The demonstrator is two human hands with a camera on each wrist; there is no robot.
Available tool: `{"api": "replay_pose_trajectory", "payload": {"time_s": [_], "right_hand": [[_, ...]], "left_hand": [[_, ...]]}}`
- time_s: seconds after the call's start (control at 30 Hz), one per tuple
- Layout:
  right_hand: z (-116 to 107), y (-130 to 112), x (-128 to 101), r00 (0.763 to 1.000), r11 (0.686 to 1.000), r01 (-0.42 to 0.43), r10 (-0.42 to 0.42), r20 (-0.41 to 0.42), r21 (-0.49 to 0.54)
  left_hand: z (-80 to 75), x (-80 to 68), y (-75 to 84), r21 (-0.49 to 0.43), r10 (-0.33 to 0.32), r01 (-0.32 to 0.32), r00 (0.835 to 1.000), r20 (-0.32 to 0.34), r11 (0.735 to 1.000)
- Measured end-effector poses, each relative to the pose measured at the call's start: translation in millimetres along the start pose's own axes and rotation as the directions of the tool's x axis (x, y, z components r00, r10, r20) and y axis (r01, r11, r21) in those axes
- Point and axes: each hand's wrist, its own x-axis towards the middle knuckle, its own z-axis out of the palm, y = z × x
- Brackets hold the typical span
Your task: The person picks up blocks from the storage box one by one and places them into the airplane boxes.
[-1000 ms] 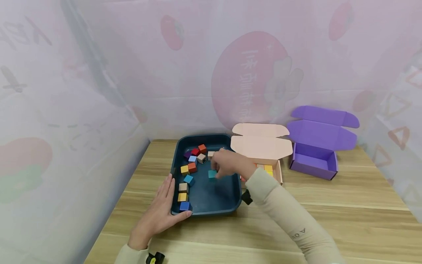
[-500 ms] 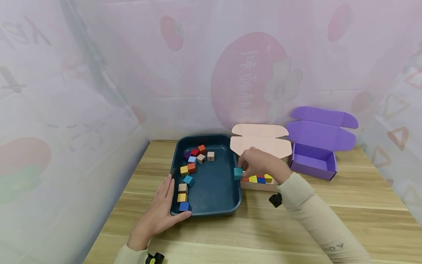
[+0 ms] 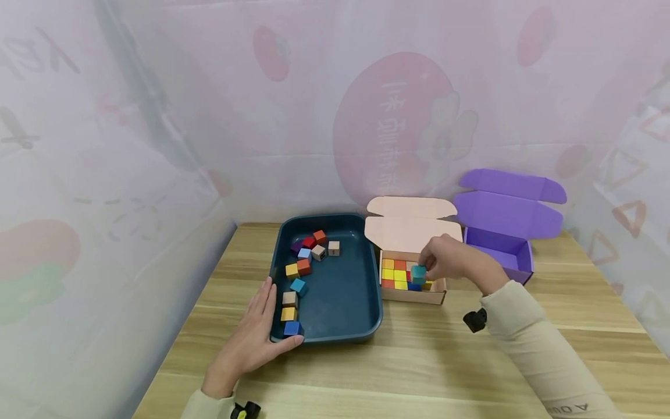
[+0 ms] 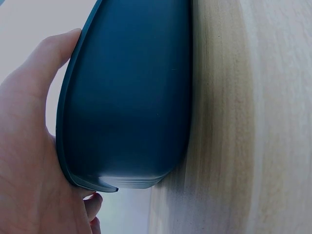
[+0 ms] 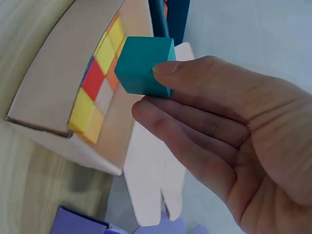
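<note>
My right hand [image 3: 445, 259] pinches a teal cube [image 3: 418, 272] [image 5: 142, 66] between thumb and fingers, just above the pink cardboard box [image 3: 413, 294] [image 5: 53, 92]. Rows of yellow, red, orange and blue cubes [image 3: 395, 274] fill that box. My left hand [image 3: 251, 337] [image 4: 29, 161] rests flat against the near left corner of the dark blue tray [image 3: 340, 331] [image 4: 126, 97], thumb along its front rim. Inside the tray lie several loose coloured cubes [image 3: 303, 262], mostly along its left and far side.
An open purple box [image 3: 499, 253] stands to the right of the pink one, its lid up. All rest on a wooden table [image 3: 419, 372] closed in by pale printed curtains on the left and behind.
My right hand lifted the teal cube out of the tray and carried it right, over the tray's rim to above the pink box. The left hand stayed put.
</note>
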Motion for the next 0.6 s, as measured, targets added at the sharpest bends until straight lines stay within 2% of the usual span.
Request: {"api": "replay_pose_trajectory", "payload": {"time_s": [0.2, 0.6], "right_hand": [[6, 12, -2, 0.997, 0.997, -0.071, 0.071, 0.038, 0.002], [13, 14, 4, 0.984, 0.988, -0.148, 0.150, 0.095, -0.037]], "left_hand": [[-0.2, 0.0, -0.2, 0.009, -0.005, 0.005, 1.000, 0.003, 1.000], [1.4, 0.9, -0.5, -0.004, -0.022, 0.022, 1.000, 0.010, 1.000]]}}
